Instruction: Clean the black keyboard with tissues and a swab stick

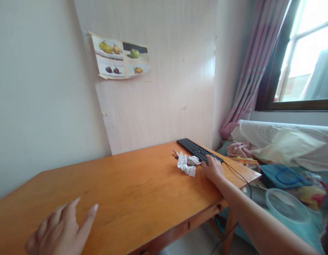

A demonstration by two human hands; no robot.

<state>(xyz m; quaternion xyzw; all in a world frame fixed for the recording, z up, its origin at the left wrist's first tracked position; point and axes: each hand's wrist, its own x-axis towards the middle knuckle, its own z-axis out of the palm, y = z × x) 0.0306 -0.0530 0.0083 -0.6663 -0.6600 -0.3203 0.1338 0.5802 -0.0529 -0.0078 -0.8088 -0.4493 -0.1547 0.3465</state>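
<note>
The keyboard (pixel 192 146) lies at the desk's (pixel 126 193) far right edge, crumpled paper (pixel 184 163) just beside it. The right hand (pixel 213 169) meets the keyboard's near side; whether its fingers grip anything, I cannot tell. The left hand (pixel 59 228) is spread, thumb apart, holding nothing, at the desk's near left. Fruit pictures (pixel 121 58) hang on the board (pixel 166 109) behind.

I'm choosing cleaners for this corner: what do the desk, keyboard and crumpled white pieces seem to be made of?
Desk: probably wood or veneer with an orange-brown satin varnish, given its soft sheen and darker streaks.
Keyboard: likely matte black plastic, judging by its dull keys.
Crumpled white pieces: apparently thin, matte tissue, from the soft folds, though other paper is possible.
</note>
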